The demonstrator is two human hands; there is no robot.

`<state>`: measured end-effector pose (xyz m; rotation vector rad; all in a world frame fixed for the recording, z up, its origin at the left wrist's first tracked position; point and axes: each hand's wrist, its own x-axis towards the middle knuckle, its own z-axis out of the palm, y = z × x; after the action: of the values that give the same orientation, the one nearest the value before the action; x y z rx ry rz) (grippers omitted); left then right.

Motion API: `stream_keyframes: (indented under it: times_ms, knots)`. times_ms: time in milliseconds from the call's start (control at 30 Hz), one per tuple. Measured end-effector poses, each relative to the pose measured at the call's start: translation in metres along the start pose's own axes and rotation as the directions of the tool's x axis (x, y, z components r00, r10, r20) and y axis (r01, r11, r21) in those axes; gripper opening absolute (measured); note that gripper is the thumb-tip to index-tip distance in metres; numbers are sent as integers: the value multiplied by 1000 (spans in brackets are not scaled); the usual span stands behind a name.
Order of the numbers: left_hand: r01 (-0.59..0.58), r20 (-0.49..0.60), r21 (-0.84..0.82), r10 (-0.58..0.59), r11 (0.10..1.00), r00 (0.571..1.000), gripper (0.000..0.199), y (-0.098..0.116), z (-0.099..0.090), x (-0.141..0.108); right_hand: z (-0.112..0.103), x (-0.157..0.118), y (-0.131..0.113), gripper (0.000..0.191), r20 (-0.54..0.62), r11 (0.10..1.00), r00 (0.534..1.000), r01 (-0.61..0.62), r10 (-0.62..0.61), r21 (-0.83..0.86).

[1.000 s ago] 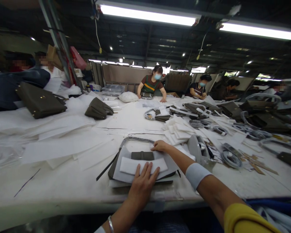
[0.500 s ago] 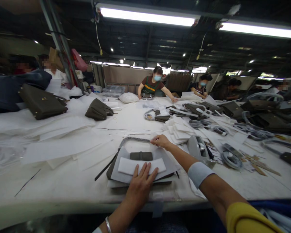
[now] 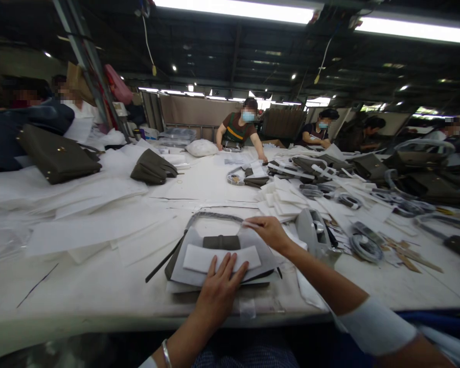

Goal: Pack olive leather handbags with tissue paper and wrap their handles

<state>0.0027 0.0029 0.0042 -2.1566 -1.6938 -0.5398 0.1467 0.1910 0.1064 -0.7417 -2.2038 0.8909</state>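
A dark olive handbag [image 3: 172,260] lies at the table's front, a sheet of white paper [image 3: 193,237] over it. Its handle [image 3: 210,215], wrapped in clear plastic, arches away at the back. Across the paper rests a white foam strip [image 3: 199,258], just in front of an olive flap [image 3: 221,242]. My left hand [image 3: 220,281] is spread flat, its fingertips on the foam strip. Beside the handle's right end, my right hand [image 3: 266,230] pinches a thin white piece [image 3: 249,224]; whether it also touches the handle, I cannot tell.
Right of the bag stands a grey tape dispenser [image 3: 310,230], near a stack of white foam sheets [image 3: 281,199]. Two olive bags [image 3: 61,153] and loose white paper [image 3: 95,232] lie left. Plastic-wrapped handles [image 3: 364,245] cover the right. A masked co-worker [image 3: 237,128] works across the table.
My right hand has moved slightly right, the thin white piece still pinched. My left hand stays on the foam strip. Across the table, the co-worker's arm has drawn in. The camera view has shifted slightly.
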Motion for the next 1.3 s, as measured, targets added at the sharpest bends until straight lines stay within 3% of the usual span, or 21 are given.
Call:
stream_keyframes:
  times_ms: [133,233,467,600,733,833,933,1000,1067,1200,1300]
  knots:
    - [2,-18,-25,-2,1000,1000,52,0,1,1,16,-70,-7,45,106,954,976,210,-191,-214]
    - [23,-23,-49,-24,999,999,47,1,1,1,32,-98,-1,52,108,875,942,336,-318,-349]
    - [95,-59,-86,-100,992,993,58,8,-4,2,45,-121,8,48,88,717,869,456,-487,-527]
    - [74,-31,-38,-75,997,997,66,8,-10,5,48,-134,7,43,124,647,840,493,-529,-581]
    - [29,-51,-34,-30,999,998,58,6,-8,4,48,-144,-1,35,107,628,816,513,-567,-585]
    - [22,-78,-69,-28,997,997,50,4,-3,3,36,-139,-15,24,96,697,834,512,-544,-502]
    - [16,-90,-77,-23,997,996,47,4,0,2,19,-112,-25,23,63,805,906,403,-419,-436]
    - [9,-87,-67,-15,998,996,48,5,0,1,12,-83,-24,24,59,832,946,309,-319,-461]
    - [7,-80,-55,-12,998,997,50,5,-1,1,12,-55,-15,26,143,818,957,289,-252,-498]
    - [9,-88,-66,-15,998,996,50,4,1,0,29,-25,15,34,377,741,917,340,-126,-579]
    - [4,-89,-81,-11,997,996,49,3,2,0,41,-24,27,29,375,698,925,306,-57,-648]
